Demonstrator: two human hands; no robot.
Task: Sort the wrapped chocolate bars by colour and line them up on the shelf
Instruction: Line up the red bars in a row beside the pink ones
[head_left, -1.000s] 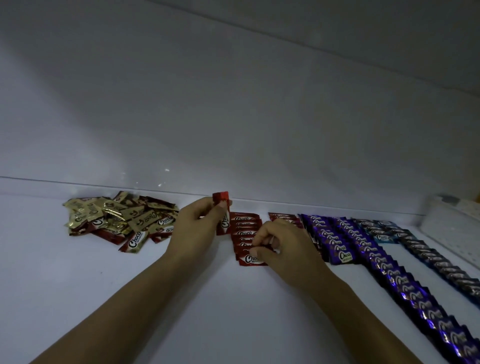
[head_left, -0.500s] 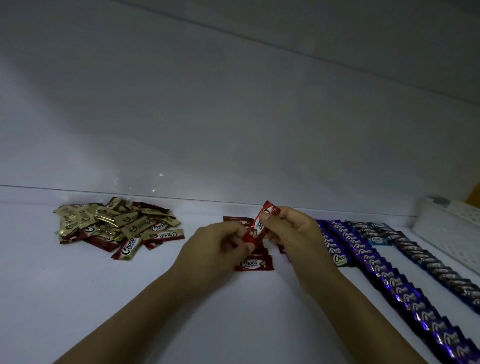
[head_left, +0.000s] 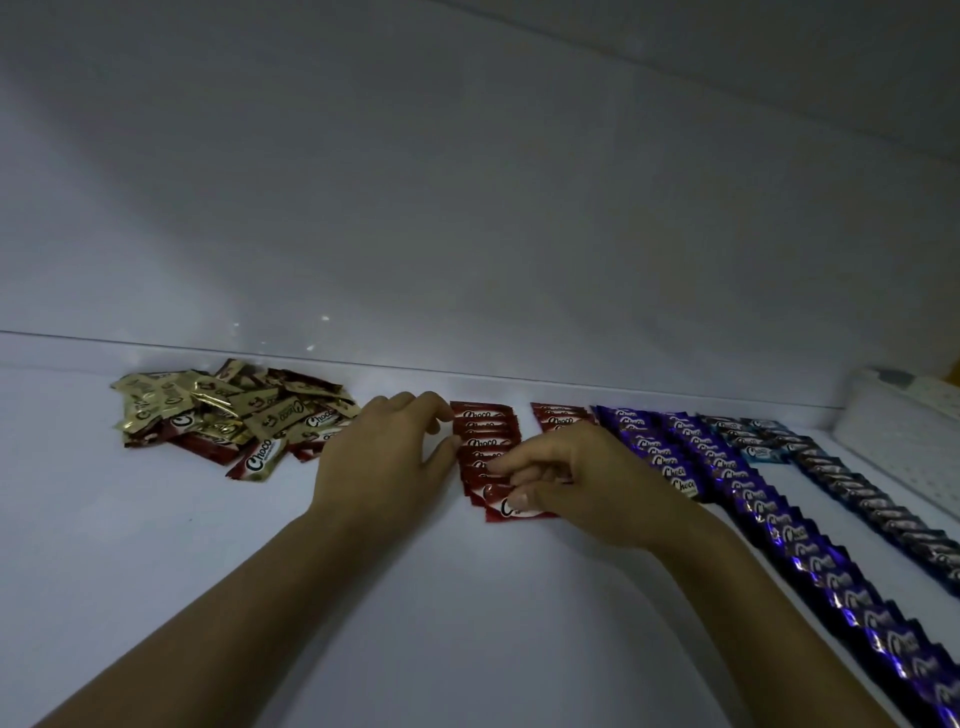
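Glossy red bars (head_left: 485, 441) overlap in a row at the shelf (head_left: 156, 545) back edge. The right hand (head_left: 587, 483) pinches the nearest, and the left hand (head_left: 384, 457) lies loose-fingered alongside.

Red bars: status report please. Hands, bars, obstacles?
Left hand open beside red row. Right hand pinching front red bar. Mixed pile off left, not blocking.

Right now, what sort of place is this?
Probably a shop or stockroom shelf: a white shelf, wrapped chocolate bars lined up in a purple row and a red row, more in an unsorted pile at left.
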